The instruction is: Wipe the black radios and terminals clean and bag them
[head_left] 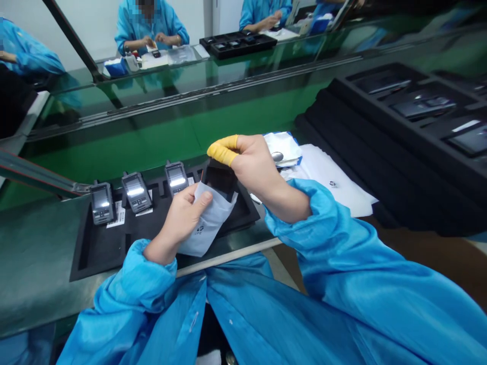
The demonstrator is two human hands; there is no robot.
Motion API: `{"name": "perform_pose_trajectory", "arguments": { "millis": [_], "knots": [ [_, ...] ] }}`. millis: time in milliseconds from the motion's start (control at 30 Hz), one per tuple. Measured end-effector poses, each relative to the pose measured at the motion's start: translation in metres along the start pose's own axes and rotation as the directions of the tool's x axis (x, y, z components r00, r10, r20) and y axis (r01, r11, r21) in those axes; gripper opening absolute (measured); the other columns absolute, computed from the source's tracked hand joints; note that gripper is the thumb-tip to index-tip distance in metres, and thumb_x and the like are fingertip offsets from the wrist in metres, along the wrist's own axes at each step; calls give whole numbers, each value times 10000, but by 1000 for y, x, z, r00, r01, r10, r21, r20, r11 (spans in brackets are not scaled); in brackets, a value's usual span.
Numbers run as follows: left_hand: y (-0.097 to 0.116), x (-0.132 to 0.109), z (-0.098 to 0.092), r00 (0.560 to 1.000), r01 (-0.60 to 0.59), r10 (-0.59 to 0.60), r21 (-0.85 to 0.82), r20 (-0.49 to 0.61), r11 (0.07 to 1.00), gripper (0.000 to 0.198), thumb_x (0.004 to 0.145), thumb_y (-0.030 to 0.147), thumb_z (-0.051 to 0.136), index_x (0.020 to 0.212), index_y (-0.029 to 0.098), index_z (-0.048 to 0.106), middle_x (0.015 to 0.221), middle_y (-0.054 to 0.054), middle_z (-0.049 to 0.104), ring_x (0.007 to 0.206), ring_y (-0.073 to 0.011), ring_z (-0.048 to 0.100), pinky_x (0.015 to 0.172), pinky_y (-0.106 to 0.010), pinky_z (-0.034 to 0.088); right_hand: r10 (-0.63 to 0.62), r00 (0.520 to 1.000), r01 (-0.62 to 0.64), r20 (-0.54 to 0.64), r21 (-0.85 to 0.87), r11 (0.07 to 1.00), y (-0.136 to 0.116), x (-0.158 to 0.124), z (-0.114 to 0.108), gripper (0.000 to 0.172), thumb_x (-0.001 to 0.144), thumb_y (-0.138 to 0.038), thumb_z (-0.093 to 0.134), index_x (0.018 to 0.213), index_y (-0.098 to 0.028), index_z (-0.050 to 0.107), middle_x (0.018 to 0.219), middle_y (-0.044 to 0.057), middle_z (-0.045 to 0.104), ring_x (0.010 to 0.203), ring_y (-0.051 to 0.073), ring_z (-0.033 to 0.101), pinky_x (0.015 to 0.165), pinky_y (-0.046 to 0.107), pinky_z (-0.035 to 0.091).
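Note:
My left hand (186,210) is closed on a white plastic bag (207,223) with a small printed LPE mark, its thumb pressed on the front near the mouth. A dark handheld device (218,177) with a black screen stands partly inside the bag, its upper part showing above the opening. My right hand (251,159), with yellow finger covers on thumb and forefinger, pinches the device's top end. Behind and left of my hands lies a black foam tray (102,253) with three similar devices, among them a left one (102,203) and a middle one (136,191), over white labels.
A stack of white bags (331,182) lies to the right, beside a blue-edged white packet (283,147). Black foam trays (323,121) holding devices are stacked at far right. Beyond the green partition (160,132), co-workers in blue sit at another bench with a black tray (247,48).

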State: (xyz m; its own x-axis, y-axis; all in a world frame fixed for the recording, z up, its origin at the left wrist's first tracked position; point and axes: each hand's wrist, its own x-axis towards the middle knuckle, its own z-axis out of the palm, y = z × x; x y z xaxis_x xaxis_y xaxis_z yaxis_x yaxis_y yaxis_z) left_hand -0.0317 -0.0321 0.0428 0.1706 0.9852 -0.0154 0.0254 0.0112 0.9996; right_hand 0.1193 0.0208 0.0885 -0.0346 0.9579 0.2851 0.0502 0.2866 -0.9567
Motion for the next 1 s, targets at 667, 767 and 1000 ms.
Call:
{"name": "perform_pose_trajectory", "arguments": {
  "millis": [667, 767, 1000],
  "knots": [
    [-10, 23, 1, 983, 180, -180, 17, 41, 984, 932, 446, 456, 892, 1253, 124, 567, 1157, -179, 674, 973, -275, 674, 803, -355, 543, -32, 974, 49, -225, 68, 997, 33, 1, -30, 290, 644, -484, 757, 656, -200, 698, 735, -1, 673, 775, 159, 622, 797, 330, 500],
    [-19, 20, -1, 947, 305, -300, -24, 118, 952, 625, 479, 456, 875, 972, 116, 698, 829, -101, 737, 664, -196, 671, 620, -291, 531, 65, 970, -26, -235, 167, 986, 47, 5, -26, 179, 645, -365, 751, 663, -193, 703, 732, -9, 680, 753, 143, 615, 769, 309, 500],
    [-20, 19, 16, 996, 62, -74, -201, -54, 978, 465, 569, 458, 845, 913, 166, 734, 760, -24, 730, 678, -152, 652, 663, -259, 518, 176, 978, -154, -111, 177, 972, 48, -3, -14, 165, 636, -348, 747, 659, -190, 705, 715, -10, 694, 741, 149, 623, 747, 308, 513]
  ]
}}
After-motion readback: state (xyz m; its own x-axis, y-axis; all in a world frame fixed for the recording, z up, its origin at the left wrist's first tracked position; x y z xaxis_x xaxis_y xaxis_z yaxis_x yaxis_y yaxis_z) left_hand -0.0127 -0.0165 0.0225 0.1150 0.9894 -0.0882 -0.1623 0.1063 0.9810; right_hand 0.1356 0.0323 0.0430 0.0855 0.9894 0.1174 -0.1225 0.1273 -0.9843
